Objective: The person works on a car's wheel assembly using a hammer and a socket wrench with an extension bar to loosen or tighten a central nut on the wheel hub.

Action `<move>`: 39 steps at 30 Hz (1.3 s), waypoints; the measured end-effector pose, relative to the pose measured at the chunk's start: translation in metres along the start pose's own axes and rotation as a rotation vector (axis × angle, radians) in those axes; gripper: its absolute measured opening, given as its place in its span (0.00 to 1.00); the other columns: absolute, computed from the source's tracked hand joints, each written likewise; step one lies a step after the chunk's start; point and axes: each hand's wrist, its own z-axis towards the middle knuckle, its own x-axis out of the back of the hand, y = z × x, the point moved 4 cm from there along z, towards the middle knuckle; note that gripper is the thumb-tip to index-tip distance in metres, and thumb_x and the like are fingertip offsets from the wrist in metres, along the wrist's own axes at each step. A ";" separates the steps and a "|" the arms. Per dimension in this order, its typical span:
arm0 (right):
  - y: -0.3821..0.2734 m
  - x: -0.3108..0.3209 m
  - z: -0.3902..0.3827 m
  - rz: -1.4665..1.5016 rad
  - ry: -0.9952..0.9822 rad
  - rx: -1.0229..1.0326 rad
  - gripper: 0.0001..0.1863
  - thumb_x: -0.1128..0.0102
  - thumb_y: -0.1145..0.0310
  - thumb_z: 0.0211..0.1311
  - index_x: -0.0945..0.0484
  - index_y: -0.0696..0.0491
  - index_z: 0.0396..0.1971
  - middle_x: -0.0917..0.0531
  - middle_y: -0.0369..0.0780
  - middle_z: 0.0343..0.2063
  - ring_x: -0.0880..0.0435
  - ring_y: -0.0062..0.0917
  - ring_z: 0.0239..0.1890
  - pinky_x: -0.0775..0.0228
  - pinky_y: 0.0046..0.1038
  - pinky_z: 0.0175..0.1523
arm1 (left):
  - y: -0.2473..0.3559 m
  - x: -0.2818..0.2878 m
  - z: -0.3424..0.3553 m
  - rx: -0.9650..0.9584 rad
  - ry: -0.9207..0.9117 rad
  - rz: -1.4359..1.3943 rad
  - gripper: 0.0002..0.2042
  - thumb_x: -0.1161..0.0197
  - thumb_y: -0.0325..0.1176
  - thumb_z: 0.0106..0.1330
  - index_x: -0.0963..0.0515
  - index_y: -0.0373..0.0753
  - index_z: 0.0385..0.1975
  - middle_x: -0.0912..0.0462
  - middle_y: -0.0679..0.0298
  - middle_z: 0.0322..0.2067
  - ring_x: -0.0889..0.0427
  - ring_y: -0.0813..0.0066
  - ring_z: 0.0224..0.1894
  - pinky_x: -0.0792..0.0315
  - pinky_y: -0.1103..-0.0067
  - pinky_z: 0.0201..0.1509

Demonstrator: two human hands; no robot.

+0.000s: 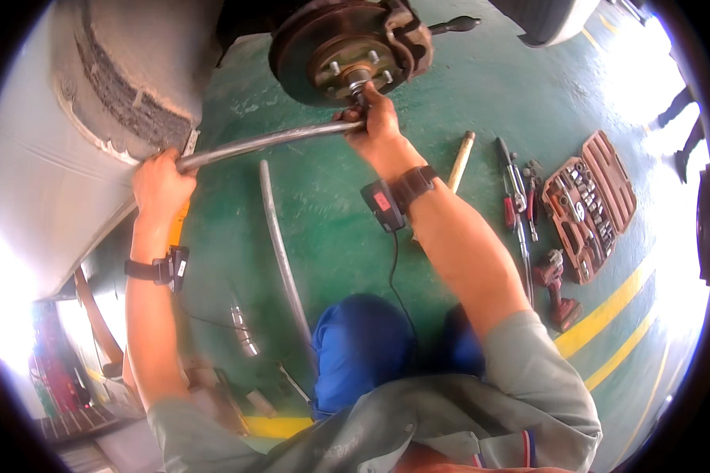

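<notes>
Running crosswise, the held metal bar slants slightly.

Showing silver-grey on the bar, rusty brown on the brake disc, green on the floor, yellow on the stripes; looking perhaps reddish-brown on the blurry socket case.

A glossy green floor is seen, scuffed with pale marks in places. It is crossed at the right by yellow stripes. At the upper right, it is washed out by white glare; another bright patch is seen at far left.
</notes>
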 end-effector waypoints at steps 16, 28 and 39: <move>-0.002 -0.006 -0.001 -0.006 0.000 0.044 0.11 0.49 0.58 0.66 0.34 0.48 0.29 0.39 0.32 0.19 0.42 0.18 0.15 0.34 0.32 0.29 | 0.002 0.023 0.000 0.003 0.012 0.059 0.11 0.37 0.34 0.48 0.22 0.37 0.30 0.19 0.49 0.28 0.21 0.46 0.34 0.28 0.59 0.39; 0.010 -0.010 0.001 -0.010 0.048 0.003 0.12 0.49 0.57 0.66 0.33 0.49 0.30 0.35 0.33 0.19 0.42 0.18 0.13 0.34 0.31 0.26 | -0.017 0.000 -0.006 0.021 -0.011 0.061 0.12 0.33 0.34 0.48 0.22 0.38 0.31 0.19 0.51 0.29 0.21 0.49 0.35 0.28 0.61 0.41; 0.004 -0.002 0.008 -0.097 -0.049 0.019 0.14 0.50 0.59 0.66 0.33 0.55 0.32 0.38 0.33 0.16 0.40 0.19 0.14 0.30 0.34 0.35 | 0.010 -0.210 -0.294 0.598 -0.554 -0.490 0.32 0.35 0.46 0.58 0.36 0.21 0.48 0.29 0.36 0.48 0.27 0.43 0.51 0.30 0.65 0.54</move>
